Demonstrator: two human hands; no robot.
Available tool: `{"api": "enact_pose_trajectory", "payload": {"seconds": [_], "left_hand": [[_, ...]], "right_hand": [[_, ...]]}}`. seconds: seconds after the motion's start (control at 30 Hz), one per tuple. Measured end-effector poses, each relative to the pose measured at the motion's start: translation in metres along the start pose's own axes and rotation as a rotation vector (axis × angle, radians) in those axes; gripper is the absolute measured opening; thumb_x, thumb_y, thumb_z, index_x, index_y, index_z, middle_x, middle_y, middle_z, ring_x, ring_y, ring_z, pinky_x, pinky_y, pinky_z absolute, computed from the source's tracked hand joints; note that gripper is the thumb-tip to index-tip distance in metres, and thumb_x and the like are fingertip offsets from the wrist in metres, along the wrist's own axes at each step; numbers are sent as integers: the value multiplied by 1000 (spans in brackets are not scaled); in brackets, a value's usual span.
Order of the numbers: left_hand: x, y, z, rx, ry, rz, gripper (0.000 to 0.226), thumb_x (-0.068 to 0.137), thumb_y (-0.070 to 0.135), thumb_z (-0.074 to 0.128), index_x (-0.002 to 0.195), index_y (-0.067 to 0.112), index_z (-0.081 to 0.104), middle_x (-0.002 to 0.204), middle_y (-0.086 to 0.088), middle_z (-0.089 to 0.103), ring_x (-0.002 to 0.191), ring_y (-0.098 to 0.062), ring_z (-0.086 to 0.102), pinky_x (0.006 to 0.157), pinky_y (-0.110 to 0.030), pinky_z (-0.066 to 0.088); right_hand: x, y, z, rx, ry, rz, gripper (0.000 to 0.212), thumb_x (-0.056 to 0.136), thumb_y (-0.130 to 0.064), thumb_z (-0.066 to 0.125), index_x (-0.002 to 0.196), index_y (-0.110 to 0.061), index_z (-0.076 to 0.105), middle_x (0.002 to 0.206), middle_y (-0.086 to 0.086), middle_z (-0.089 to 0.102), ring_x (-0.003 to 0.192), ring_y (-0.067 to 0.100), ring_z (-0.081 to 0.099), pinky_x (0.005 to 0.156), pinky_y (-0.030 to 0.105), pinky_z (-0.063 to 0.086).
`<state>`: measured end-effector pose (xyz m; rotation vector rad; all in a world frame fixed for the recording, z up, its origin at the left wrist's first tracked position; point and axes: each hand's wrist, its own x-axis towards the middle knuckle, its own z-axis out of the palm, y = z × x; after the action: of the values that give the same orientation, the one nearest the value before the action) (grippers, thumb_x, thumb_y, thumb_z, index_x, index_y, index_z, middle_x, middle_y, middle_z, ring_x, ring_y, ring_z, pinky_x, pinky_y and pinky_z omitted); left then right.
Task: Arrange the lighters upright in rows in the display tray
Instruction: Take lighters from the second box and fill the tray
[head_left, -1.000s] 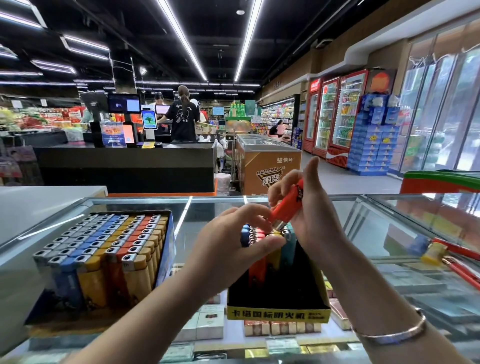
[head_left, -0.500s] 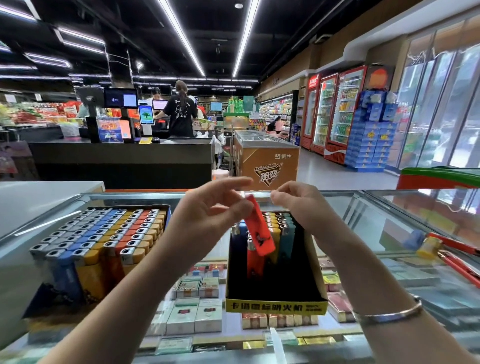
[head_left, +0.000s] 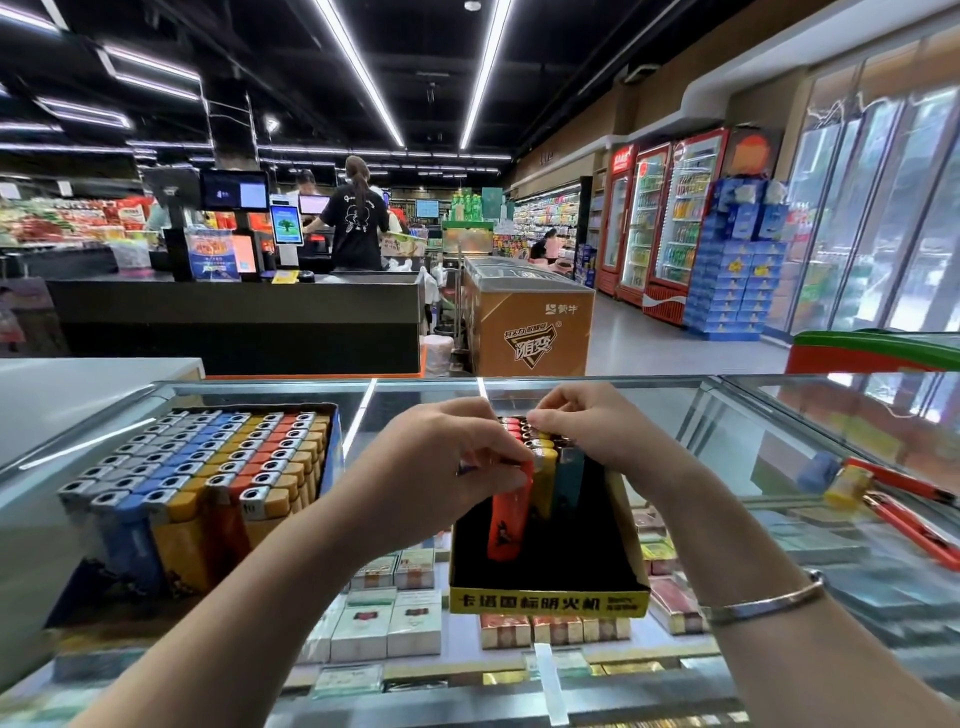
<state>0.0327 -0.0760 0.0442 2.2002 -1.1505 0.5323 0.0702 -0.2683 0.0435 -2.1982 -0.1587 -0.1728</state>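
A black display tray with a yellow front strip (head_left: 545, 600) stands on the glass counter in front of me. Rows of lighters (head_left: 548, 467) stand upright in its far half. My left hand (head_left: 436, 467) pinches the top of an orange lighter (head_left: 511, 514) that stands upright at the front of the left row. Over the back rows, my right hand (head_left: 597, 431) has its fingers curled on the lighter tops; what it holds I cannot make out. To the left, a full tray of lighters (head_left: 208, 478) in grey, blue, yellow and orange sits on the counter.
The glass counter (head_left: 753, 467) shows cigarette packs (head_left: 389, 623) beneath it. Orange utility knives (head_left: 904, 509) and a small yellow and blue object lie at the right. A checkout desk (head_left: 234, 312) with a person, a freezer chest (head_left: 530, 322) and drink fridges stand beyond.
The orange lighter, held up between both hands a second ago, has come down into the tray and now stands upright. Both hands dropped with it onto the rows.
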Motion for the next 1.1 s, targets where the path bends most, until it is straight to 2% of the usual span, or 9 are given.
{"api": "enact_pose_trajectory", "payload": {"seconds": [0.17,0.3,0.43,0.77,0.9,1.1], "left_hand": [[1,3,0,53,-24,26,17,76,21,72,92,27,72,81,28,52,77,4,59,68,-8,47],[1,-1,-9,85,-74,-20,14,74,25,73,87,29,68,81,29,54,78,3,59,71,-17,52],[0,-5,-13,88,-81,-48,16,74,25,73,84,33,64,81,27,56,79,5,59,72,-17,52],[0,4,1,159,-11,36,11,80,24,69,90,20,68,89,9,61,79,-12,61,68,-36,54],[-1,-1,-7,151,-80,7,11,80,22,70,91,22,69,84,22,52,79,-7,61,71,-33,54],[-1,-3,-4,241,-113,38,17,79,32,66,95,27,65,94,14,58,85,-6,56,71,-31,53]], "right_hand": [[0,2,0,-3,-2,-6,12,87,-30,62,88,-18,62,87,1,62,82,13,56,66,26,42],[1,1,0,-8,-11,2,12,87,-31,62,86,-19,61,87,0,62,84,13,56,67,25,43],[-1,2,-1,0,0,-6,11,87,-31,62,84,-20,61,85,0,60,81,12,55,66,25,41],[1,3,-1,-12,-2,-15,11,87,-30,62,86,-19,62,86,1,61,81,13,55,67,25,42],[2,4,0,-11,-5,-18,11,88,-31,61,85,-21,61,87,0,61,83,12,56,67,26,43],[5,6,1,-32,0,-25,12,87,-32,61,86,-21,61,87,-1,61,83,12,56,67,25,43]]}}
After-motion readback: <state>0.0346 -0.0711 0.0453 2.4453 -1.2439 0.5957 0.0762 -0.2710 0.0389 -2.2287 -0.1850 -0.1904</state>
